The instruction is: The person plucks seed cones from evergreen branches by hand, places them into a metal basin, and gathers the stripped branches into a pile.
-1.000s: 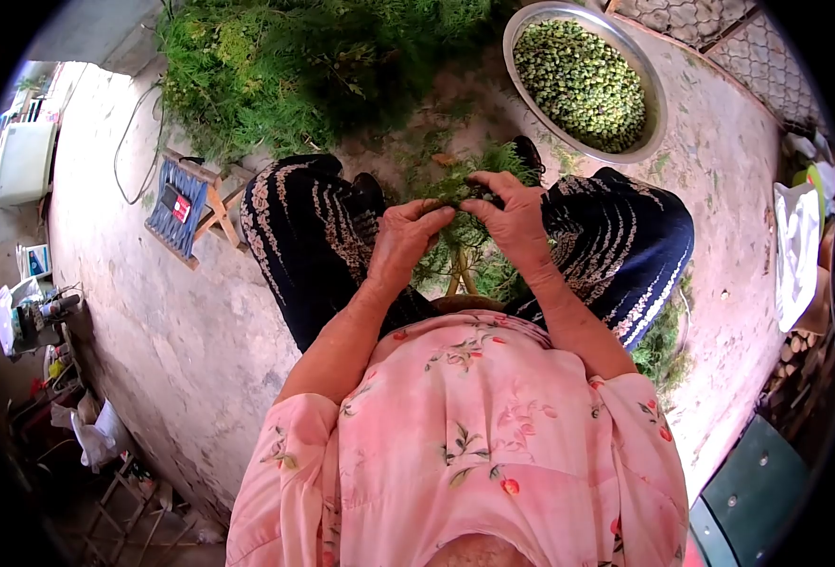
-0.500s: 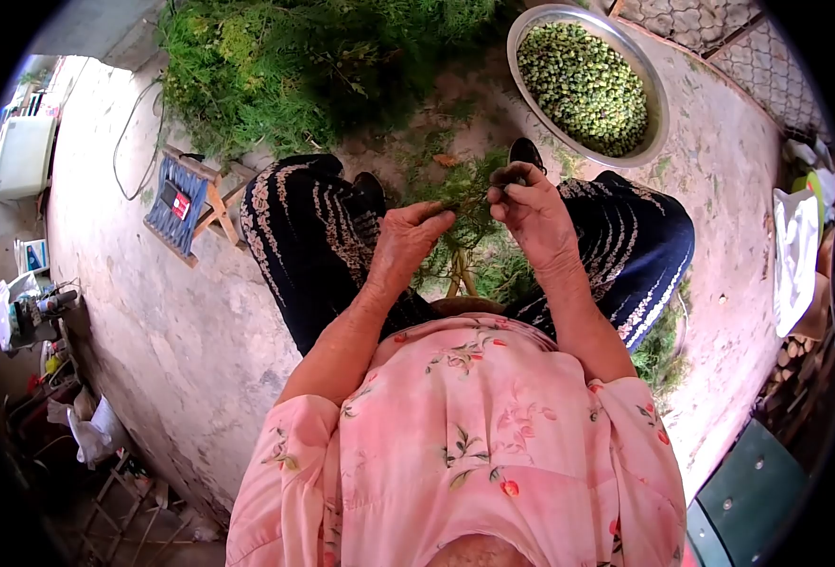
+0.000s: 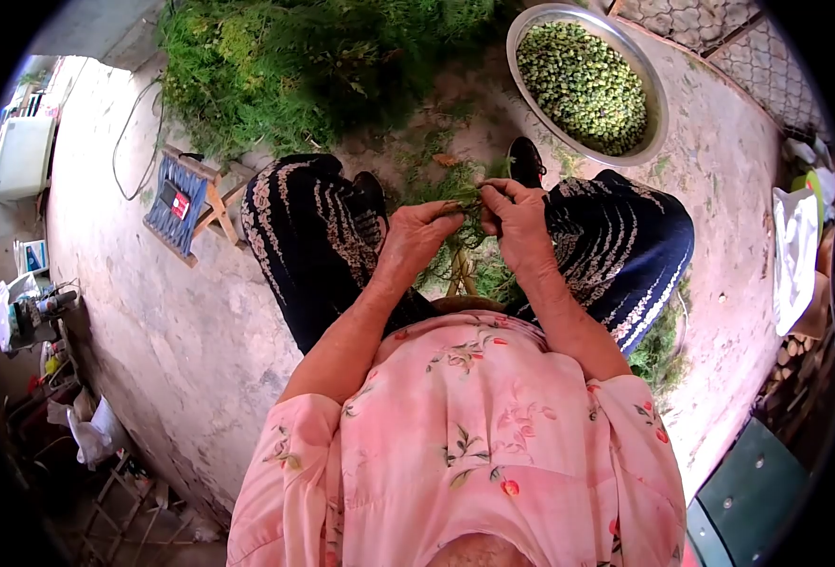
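Observation:
Between my knees, my left hand (image 3: 419,236) pinches a green feathery sprig (image 3: 470,195) at its left side. Close beside it on the right, my right hand (image 3: 516,219) has its thumb and fingers pressed together at the sprig's other side. More green foliage (image 3: 479,255) lies below both hands, over my lap. A large metal basin (image 3: 661,104) at the upper right holds a heap of small green fruits or cones (image 3: 583,85).
A big pile of green branches (image 3: 266,66) lies on the floor ahead. To the left stands a folding stool (image 3: 176,189) with a black and red item on it. White bags (image 3: 795,260) are at the right edge, near a green panel (image 3: 753,491).
My right hand lifted away to the right half a second ago and has come back to the sprig beside my left hand. My left hand has barely moved.

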Demonstrator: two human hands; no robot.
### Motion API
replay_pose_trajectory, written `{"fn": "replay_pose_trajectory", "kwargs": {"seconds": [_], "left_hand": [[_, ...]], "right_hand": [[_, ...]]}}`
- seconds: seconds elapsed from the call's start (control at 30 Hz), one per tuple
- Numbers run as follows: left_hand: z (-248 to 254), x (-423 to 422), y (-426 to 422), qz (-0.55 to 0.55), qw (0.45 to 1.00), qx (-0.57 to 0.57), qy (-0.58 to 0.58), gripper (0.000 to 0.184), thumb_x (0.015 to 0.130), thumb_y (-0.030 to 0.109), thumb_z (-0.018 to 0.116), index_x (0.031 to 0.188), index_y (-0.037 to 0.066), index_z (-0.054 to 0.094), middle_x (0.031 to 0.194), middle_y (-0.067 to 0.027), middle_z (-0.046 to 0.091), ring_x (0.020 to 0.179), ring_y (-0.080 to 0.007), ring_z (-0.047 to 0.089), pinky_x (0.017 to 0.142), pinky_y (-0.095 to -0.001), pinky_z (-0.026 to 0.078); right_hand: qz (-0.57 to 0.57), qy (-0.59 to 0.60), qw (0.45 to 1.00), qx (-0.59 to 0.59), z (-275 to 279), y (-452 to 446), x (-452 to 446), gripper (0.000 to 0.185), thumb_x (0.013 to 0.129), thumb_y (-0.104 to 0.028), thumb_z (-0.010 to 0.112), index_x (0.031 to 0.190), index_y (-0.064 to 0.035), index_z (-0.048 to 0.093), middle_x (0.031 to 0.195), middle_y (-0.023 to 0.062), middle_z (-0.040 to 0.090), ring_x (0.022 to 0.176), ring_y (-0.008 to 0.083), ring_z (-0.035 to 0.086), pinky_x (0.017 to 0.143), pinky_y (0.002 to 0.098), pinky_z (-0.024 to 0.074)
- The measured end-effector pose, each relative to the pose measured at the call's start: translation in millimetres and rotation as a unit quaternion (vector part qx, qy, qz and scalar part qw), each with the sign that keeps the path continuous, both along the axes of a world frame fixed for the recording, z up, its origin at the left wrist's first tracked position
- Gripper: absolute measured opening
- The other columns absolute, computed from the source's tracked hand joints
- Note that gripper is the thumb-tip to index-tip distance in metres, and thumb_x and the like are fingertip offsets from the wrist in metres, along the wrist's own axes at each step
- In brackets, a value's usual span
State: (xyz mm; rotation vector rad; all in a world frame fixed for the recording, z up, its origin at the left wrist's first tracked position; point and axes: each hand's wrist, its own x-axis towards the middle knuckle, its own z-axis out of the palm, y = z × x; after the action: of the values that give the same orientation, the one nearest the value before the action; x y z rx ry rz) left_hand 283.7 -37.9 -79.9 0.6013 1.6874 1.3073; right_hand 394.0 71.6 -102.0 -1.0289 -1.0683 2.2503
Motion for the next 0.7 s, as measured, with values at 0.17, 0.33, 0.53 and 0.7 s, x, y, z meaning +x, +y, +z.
{"fn": "replay_pose_trajectory", "kwargs": {"seconds": [0.17, 0.33, 0.53, 0.7], "left_hand": [[8.2, -4.4, -7.6, 0.009, 0.998, -0.057, -0.020, 0.022, 0.079, 0.014, 0.059, 0.096, 0.002, 0.063, 0.056, 0.0068, 0.047, 0.047, -0.0012, 0.035, 0.042, -0.0188, 0.026], [3.7, -3.4, -6.6, -0.004, 0.998, -0.062, -0.023, 0.021, 0.079, 0.013, 0.059, 0.096, 0.002, 0.063, 0.054, 0.0072, 0.045, 0.046, -0.0009, 0.034, 0.041, -0.0190, 0.025], [-3.0, -5.3, -7.4, -0.050, 0.997, -0.050, 0.007, 0.018, 0.079, 0.010, 0.058, 0.093, 0.001, 0.064, 0.058, 0.0057, 0.050, 0.050, -0.0007, 0.038, 0.043, -0.0180, 0.028], [-6.3, -6.3, -7.2, -0.089, 0.995, -0.055, 0.006, 0.019, 0.078, 0.010, 0.058, 0.093, 0.000, 0.064, 0.068, 0.0041, 0.057, 0.060, -0.0021, 0.044, 0.050, -0.0179, 0.034]], "right_hand": [[-0.097, 0.005, 0.994, -0.054, 14.2, 26.0, 3.7, 0.016, 0.084, -0.015, 0.053, 0.092, -0.0021, 0.049, 0.069, 0.0048, 0.054, 0.054, 0.0112, 0.049, 0.047, 0.0186, 0.0369], [-0.062, 0.061, 0.984, -0.155, 35.2, 20.0, 1.6, 0.013, 0.083, -0.008, 0.053, 0.095, -0.0022, 0.051, 0.071, 0.0046, 0.055, 0.055, 0.0109, 0.049, 0.047, 0.0193, 0.0375], [0.222, -0.076, 0.911, 0.339, 17.3, 25.0, 2.1, 0.018, 0.078, -0.003, 0.054, 0.095, -0.0006, 0.060, 0.079, 0.0022, 0.055, 0.062, 0.0085, 0.049, 0.055, 0.0195, 0.0398], [0.258, -0.063, 0.875, 0.405, 11.0, 21.9, 4.8, 0.021, 0.074, -0.003, 0.055, 0.095, -0.0023, 0.060, 0.085, 0.0102, 0.058, 0.076, 0.0175, 0.054, 0.070, 0.0261, 0.0421]]}}
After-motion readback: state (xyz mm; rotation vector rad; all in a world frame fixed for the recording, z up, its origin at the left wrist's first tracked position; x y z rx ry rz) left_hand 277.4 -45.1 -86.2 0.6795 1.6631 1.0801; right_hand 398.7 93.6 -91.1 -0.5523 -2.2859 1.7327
